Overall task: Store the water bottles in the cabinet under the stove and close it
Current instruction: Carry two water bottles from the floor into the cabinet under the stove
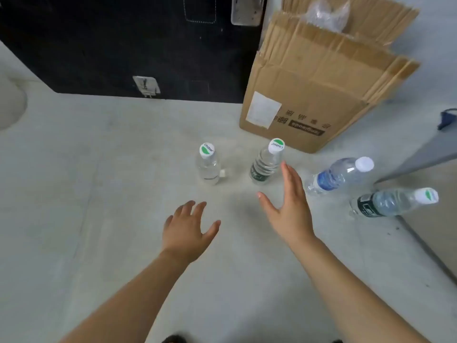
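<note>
Both your hands are stretched out over the pale grey floor (99,194), bare and empty. Your left hand (189,231) hovers palm down with the fingers loosely spread, touching nothing. Your right hand (289,206) is turned on edge, fingers straight and together, thumb splayed out to the left; its fingertips reach just beside the second bottle, but contact is not clear.

Four clear plastic water bottles stand upright on the floor ahead of you. Farthest left is a short clear bottle with a white-and-green cap (208,163), standing alone beyond your left hand. Next is a ribbed clear bottle with a dark green label and a white-and-green cap (267,162), beside your right fingertips. To the right of your hand stands a clear bottle with a blue label and a plain white cap (338,175). Farthest right, a clear bottle with a black label and a white-and-green cap (395,201) stands near the edge of a grey raised panel (420,157).

Behind the middle bottles a stack of flattened brown cardboard boxes (321,78) leans against the wall. Left of the cardboard, a black cabinet front with metal hinges (123,45) rises from the floor.
</note>
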The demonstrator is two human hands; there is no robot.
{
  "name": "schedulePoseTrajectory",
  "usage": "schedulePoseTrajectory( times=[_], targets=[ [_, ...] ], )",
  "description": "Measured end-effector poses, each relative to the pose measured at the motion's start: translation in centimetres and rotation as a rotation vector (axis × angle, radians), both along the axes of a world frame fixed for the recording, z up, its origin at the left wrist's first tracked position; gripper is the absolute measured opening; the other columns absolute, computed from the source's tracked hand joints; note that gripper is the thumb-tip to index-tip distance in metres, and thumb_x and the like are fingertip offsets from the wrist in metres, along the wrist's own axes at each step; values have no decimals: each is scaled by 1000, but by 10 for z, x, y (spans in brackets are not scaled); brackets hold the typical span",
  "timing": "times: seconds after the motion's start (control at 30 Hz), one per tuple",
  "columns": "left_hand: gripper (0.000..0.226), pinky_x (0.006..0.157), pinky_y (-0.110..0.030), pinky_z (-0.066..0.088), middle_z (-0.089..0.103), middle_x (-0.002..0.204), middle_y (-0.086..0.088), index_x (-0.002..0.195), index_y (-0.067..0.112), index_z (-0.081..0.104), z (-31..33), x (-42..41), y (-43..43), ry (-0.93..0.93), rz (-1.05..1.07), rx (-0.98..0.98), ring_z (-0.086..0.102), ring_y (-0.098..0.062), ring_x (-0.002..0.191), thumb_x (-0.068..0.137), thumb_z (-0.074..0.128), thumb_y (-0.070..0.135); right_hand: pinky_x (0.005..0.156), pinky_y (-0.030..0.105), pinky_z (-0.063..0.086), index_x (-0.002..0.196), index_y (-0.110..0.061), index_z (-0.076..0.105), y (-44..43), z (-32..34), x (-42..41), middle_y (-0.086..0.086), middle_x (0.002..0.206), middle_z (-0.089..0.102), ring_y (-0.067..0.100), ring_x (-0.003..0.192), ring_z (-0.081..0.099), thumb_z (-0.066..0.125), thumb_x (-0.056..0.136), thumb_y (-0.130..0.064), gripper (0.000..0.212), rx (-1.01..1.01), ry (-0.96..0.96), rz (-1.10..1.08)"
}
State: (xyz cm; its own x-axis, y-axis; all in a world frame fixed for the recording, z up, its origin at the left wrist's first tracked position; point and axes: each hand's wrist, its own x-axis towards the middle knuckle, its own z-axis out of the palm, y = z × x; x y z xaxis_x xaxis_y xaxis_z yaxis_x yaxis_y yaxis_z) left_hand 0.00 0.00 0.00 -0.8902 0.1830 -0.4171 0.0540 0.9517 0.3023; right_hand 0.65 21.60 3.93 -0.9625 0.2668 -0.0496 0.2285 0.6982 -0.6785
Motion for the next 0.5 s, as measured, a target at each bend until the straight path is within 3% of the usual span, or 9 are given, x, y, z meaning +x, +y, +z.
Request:
schedulePoseTrajectory(
  times=[0.17,0.27,0.33,0.43,0.5],
  targets=[
    [86,109,-43,27,31,150,-1,142,27,31,-89,-8,5,114,-61,-33,22,-22,140,71,10,71,97,7,20,146,-32,10,-1,-67,-20,4,154,17,9,139,16,63,85,-33,81,-10,129,-25],
    [81,110,-48,24,26,153,-3,143,30,29,-115,-1,5,157,-123,-41,20,-25,142,74,16,70,96,-1,16,146,-28,11,-3,-86,-23,7,154,17,10,139,14,64,85,-29,80,-13,229,-61],
    [74,104,-52,32,35,149,-7,139,29,36,-122,-2,0,181,-154,-59,31,-29,137,77,25,67,99,-3,16,146,-27,11,-5,-93,-27,10,153,19,14,139,17,64,85,-27,81,-39,264,-93],
    [67,95,-54,40,45,142,-11,134,27,45,-128,-8,-3,199,-156,-61,43,-33,129,79,33,63,105,23,35,144,-37,6,-8,-101,-32,8,152,17,24,138,28,65,84,-26,84,-82,288,-123],
    [64,95,-55,40,45,140,-12,134,28,44,-135,-13,-2,214,-166,-63,41,-32,129,80,33,62,103,37,41,142,-38,6,-6,-107,-38,4,151,17,24,137,31,66,84,-26,85,-90,303,-142]
  ],
)
